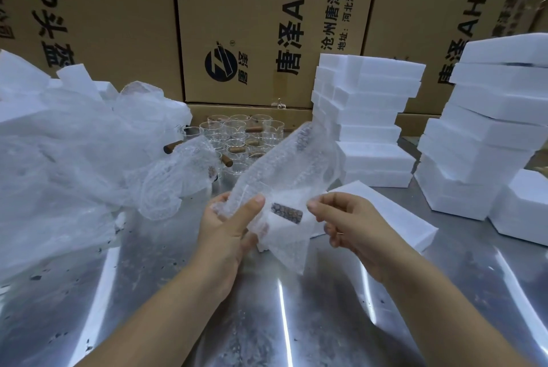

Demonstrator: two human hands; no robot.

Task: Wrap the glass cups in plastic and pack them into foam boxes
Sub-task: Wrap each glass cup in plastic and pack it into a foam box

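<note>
Head view; items as they lie before you on the counter [296, 331].

1. Bubble wrap [284, 176]: clear, long, soft piece, raised over the middle of the counter and slanting away from you. A brown patch shows through its near end. You cannot tell whether that is a cup handle inside or something behind.
2. Left hand [228, 227]: grasps the near end of the bubble wrap, thumb across the front and fingers behind.
3. Right hand [353, 224]: pinches the wrap's right edge between thumb and forefinger.
4. Cups [237, 135]: clear glass with wooden side handles, crowded together at the middle of the far edge. All stand unwrapped and apart from both hands. Judged fragile, fairly light and slick on the glass. Take one round the body or by its handle, and lift straight up so it does not knock its neighbours.
5. Foam boxes [367, 117]: white, in uneven stacks at the far right corner and along the right edge. Judged very light, stiff and easily dented. Hold them by the flat sides.
6. Single foam box [385, 218]: lies flat just right of centre, beneath the wrap.
7. Plastic heap [59, 159]: loose, crumpled and limp, along the left edge.
8. Cartons [267, 25]: printed cardboard, walling the far edge.
</note>
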